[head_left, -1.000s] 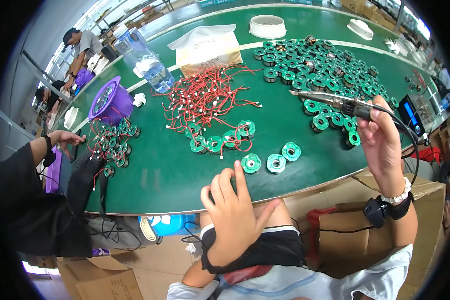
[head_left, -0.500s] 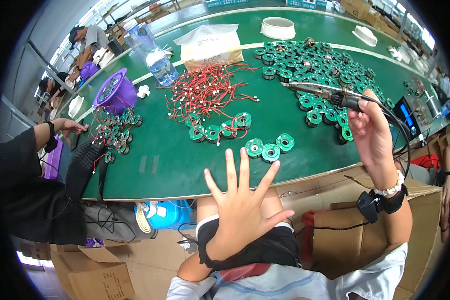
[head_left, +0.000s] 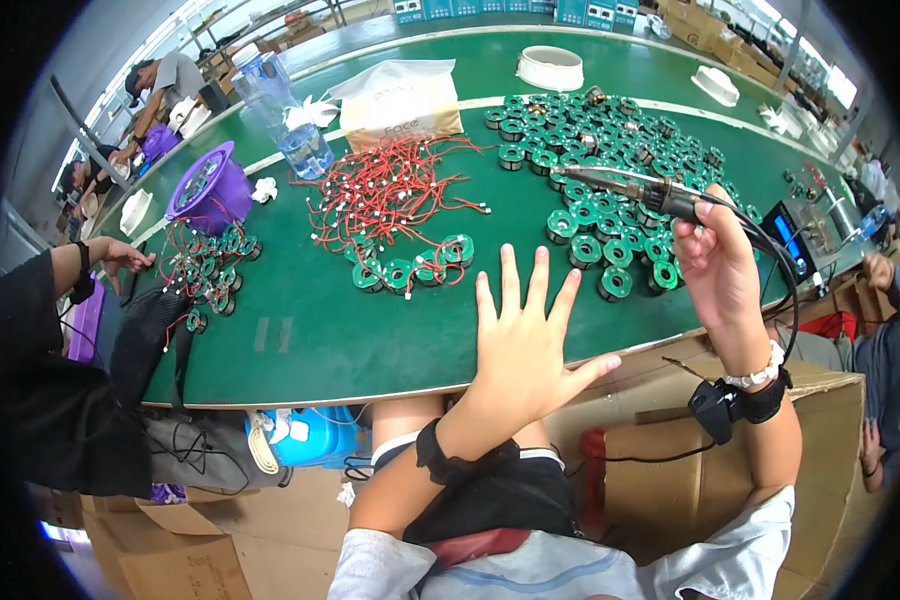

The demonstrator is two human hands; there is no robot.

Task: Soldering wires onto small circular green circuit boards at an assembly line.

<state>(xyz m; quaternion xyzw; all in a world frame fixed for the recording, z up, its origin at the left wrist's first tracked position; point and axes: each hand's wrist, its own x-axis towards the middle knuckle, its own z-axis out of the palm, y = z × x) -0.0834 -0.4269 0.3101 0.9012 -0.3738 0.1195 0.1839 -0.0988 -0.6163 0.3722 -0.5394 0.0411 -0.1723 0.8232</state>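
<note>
My left hand [head_left: 523, 355] is open, palm down with fingers spread, above the front edge of the green table [head_left: 320, 355]. It carries no object; whatever lies directly beneath it is hidden. Left of its fingertips sits a short row of round green circuit boards [head_left: 398, 273] with red wires. My right hand [head_left: 718, 255] grips a soldering iron [head_left: 675, 197] by its dark handle, its metal tip pointing left over a large spread of similar ring-shaped boards [head_left: 582, 250]. A black cable trails from the iron past my wrist.
Red wires [head_left: 385, 190] lie heaped before a plastic bag [head_left: 400, 105]. A water bottle [head_left: 305, 150] and purple bucket [head_left: 212, 188] stand left, near wired boards [head_left: 210, 265] and another person's hand [head_left: 125, 256]. A display unit [head_left: 790, 240] stands right; a cardboard box [head_left: 810, 440] sits below.
My left hand has moved forward and right, over where three loose boards lay; they are now hidden. The right hand keeps its hold on the soldering iron. The view has shifted slightly.
</note>
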